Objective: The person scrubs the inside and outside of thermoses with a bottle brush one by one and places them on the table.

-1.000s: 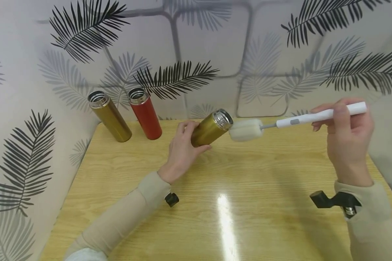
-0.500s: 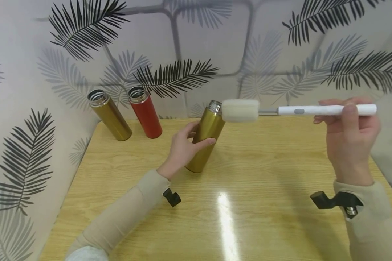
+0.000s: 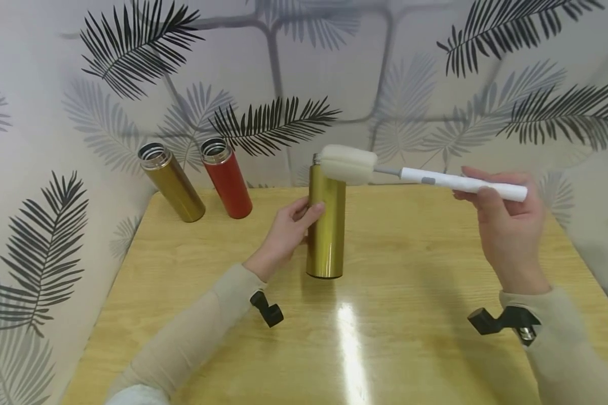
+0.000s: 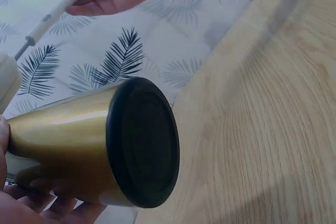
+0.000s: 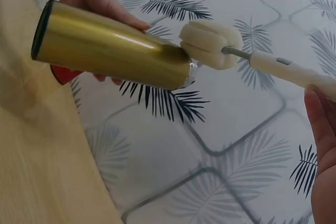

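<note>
My left hand (image 3: 286, 230) grips a gold vacuum flask (image 3: 326, 230) round its side, lifted off the table. The black base (image 4: 144, 142) of the flask faces the left wrist view. In my right hand (image 3: 509, 236) is a bottle brush, held by its white handle (image 3: 461, 181). Its cream sponge head (image 3: 349, 164) lies against the outside of the flask near the neck, as the right wrist view shows too with the sponge (image 5: 210, 45) beside the steel rim. In the head view the sponge covers most of the flask's mouth.
A second gold flask (image 3: 174, 185) and a red flask (image 3: 228, 183) stand uncapped at the back left of the wooden table (image 3: 385, 337). Behind the table rises a pale wall covering (image 3: 329, 67) with leaf patterns.
The gold flask has turned from tilted rightward to nearly upright in the head view. The brush has moved left, its sponge going from in front of the mouth to the outer side by the neck.
</note>
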`<state>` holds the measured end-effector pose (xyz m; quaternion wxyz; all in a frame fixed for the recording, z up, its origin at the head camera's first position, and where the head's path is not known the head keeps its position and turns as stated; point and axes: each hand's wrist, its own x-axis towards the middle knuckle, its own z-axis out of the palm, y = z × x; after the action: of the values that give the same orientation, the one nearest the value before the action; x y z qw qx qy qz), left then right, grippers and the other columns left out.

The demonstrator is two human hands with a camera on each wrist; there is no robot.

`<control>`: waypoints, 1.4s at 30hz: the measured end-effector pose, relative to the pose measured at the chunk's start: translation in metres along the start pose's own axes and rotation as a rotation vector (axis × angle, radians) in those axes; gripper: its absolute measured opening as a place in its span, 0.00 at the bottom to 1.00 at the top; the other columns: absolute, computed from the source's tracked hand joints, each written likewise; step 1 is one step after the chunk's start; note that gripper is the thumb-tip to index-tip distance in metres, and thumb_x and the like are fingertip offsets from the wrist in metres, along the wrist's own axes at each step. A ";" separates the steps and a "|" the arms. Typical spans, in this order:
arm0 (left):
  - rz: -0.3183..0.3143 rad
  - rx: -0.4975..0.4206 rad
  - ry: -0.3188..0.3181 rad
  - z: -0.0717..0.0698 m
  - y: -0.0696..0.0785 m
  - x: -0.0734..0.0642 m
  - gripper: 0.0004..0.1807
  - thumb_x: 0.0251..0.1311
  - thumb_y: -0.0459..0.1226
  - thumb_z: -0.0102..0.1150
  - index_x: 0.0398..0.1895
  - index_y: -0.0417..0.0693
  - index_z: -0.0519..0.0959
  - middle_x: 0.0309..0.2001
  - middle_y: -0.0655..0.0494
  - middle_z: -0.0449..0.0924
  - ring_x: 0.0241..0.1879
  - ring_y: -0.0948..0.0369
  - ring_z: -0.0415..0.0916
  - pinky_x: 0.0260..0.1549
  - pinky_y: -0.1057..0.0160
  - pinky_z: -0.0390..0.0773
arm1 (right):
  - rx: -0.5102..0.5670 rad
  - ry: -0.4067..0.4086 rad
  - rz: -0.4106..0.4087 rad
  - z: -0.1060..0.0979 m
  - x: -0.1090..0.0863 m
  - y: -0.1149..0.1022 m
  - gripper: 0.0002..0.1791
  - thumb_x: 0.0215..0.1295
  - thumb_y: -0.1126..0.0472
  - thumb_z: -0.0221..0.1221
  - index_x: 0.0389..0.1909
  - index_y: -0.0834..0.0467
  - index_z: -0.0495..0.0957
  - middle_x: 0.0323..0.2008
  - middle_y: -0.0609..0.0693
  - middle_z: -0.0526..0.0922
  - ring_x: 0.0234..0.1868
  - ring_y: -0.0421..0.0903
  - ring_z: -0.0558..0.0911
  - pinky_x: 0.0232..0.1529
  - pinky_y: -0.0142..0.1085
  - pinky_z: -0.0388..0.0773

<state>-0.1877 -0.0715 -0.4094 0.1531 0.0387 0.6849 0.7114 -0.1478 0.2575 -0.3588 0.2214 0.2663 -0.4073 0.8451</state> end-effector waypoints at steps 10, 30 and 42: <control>-0.032 -0.044 -0.004 -0.003 0.000 -0.005 0.31 0.79 0.49 0.53 0.78 0.46 0.65 0.67 0.43 0.76 0.63 0.47 0.77 0.57 0.44 0.81 | -1.018 -0.267 -0.004 -0.034 -0.021 -0.007 0.15 0.67 0.66 0.69 0.44 0.75 0.79 0.47 0.41 0.89 0.40 0.29 0.85 0.41 0.19 0.79; -0.060 -0.099 -0.043 -0.006 -0.002 -0.005 0.30 0.80 0.47 0.52 0.79 0.47 0.64 0.69 0.43 0.75 0.64 0.48 0.76 0.50 0.53 0.82 | -1.384 -0.602 -0.031 -0.039 -0.015 0.018 0.15 0.63 0.73 0.68 0.51 0.63 0.83 0.36 0.50 0.83 0.29 0.40 0.72 0.31 0.29 0.66; -0.082 -0.226 -0.038 -0.006 0.003 0.002 0.29 0.81 0.48 0.48 0.79 0.49 0.65 0.69 0.46 0.73 0.65 0.50 0.74 0.58 0.48 0.77 | -1.306 -0.746 0.075 -0.047 -0.024 0.028 0.13 0.65 0.73 0.66 0.48 0.58 0.83 0.30 0.43 0.78 0.24 0.34 0.66 0.25 0.31 0.67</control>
<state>-0.1918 -0.0767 -0.4068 0.1983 0.0067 0.5984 0.7762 -0.1588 0.2754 -0.4141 0.1525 0.3356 -0.8823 0.2925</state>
